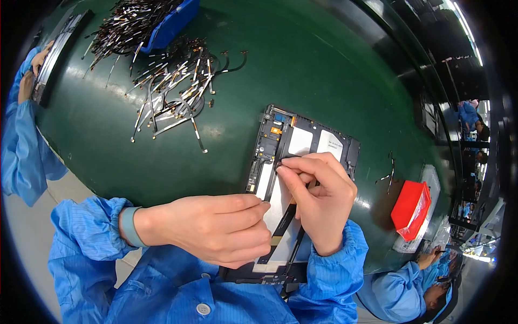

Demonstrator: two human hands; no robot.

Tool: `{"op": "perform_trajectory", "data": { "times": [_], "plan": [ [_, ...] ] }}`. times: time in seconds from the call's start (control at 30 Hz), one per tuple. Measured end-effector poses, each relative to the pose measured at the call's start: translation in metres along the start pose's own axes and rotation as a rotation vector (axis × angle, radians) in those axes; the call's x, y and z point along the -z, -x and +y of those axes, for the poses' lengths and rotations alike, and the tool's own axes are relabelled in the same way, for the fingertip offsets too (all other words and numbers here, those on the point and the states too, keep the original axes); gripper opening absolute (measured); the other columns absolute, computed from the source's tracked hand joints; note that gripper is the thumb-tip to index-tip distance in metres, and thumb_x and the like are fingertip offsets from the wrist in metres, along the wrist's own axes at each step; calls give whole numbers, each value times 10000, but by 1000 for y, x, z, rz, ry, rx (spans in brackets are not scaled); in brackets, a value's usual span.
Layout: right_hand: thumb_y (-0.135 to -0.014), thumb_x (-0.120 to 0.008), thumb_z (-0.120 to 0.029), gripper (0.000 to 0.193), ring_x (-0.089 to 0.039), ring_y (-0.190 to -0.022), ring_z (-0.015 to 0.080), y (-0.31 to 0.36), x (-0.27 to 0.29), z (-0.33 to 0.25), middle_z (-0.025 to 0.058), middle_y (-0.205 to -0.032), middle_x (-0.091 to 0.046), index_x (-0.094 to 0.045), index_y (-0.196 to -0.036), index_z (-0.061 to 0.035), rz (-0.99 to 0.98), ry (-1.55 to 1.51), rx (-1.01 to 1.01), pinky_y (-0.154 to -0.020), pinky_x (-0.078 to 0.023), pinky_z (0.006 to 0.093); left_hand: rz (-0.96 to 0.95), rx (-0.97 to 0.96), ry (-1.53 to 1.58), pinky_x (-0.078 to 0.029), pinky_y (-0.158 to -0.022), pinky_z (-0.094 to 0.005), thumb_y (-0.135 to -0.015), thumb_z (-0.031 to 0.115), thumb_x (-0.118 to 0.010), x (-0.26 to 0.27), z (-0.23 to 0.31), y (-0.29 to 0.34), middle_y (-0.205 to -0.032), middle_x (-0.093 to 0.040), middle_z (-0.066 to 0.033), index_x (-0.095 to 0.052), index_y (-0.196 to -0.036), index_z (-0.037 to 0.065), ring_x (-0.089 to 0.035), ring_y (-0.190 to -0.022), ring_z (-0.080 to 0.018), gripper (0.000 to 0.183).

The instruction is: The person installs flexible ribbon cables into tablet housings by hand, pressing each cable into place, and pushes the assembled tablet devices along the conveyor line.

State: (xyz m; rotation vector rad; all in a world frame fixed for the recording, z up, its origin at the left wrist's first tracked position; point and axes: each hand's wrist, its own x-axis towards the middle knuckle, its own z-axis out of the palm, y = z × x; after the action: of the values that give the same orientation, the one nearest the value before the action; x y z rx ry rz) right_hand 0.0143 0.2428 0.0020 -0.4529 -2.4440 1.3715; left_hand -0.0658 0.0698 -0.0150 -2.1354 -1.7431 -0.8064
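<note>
In front of me on the green table lies an opened tablet-like device [331,141], its silver battery panels and circuit parts exposed. A thin dark flat cable [272,182] runs along its left part, between my two hands. My right hand [325,197] pinches the cable's upper part between thumb and forefinger. Lower down, my left hand [210,225] is closed, its fingertips pressed together at the cable's lower part; the fingers partly hide what they grip. A wider black strip [280,225] crosses the silver panels below my hands.
A blue bin [171,26] heaped with flat cables [129,27] stands at the far left, with more loose cables [178,100] spread before it. To the right are a red bin [410,210] and a stray cable [390,173]. Co-workers' sleeves [27,146] show at both sides.
</note>
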Motion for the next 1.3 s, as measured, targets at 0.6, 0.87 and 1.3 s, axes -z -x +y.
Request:
{"op": "perform_trajectory", "data": {
  "times": [0.6,0.87,1.3],
  "plan": [
    [-792,-721,41,103,-556,-570,51,-6,-2,-3,43,-831,-605,-662,-863,-5,-35,30,48,-439,-439,197,25,8,27,-514,-857,-322,-810,278,-548,-3,0,0,-754,-519,-36,-505,-698,106,-637,-867,-211,210],
    [-782,-700,77,143,-561,-588,67,-5,-2,-10,63,-840,-633,-684,-908,11,-22,44,21,-465,-413,193,-10,11,5,-511,-890,-324,-823,285,-543,2,2,2,-791,-551,-48,-547,-756,84,-647,-925,-227,211],
    [-810,-640,97,247,-569,-621,101,14,4,-3,65,-906,-598,-709,-1020,-14,-73,218,267,-527,-469,222,-119,198,-246,-451,-857,-349,-994,439,-354,43,22,50,-1000,-706,-49,-687,-1006,117,-653,-971,-204,463]
  ]
}}
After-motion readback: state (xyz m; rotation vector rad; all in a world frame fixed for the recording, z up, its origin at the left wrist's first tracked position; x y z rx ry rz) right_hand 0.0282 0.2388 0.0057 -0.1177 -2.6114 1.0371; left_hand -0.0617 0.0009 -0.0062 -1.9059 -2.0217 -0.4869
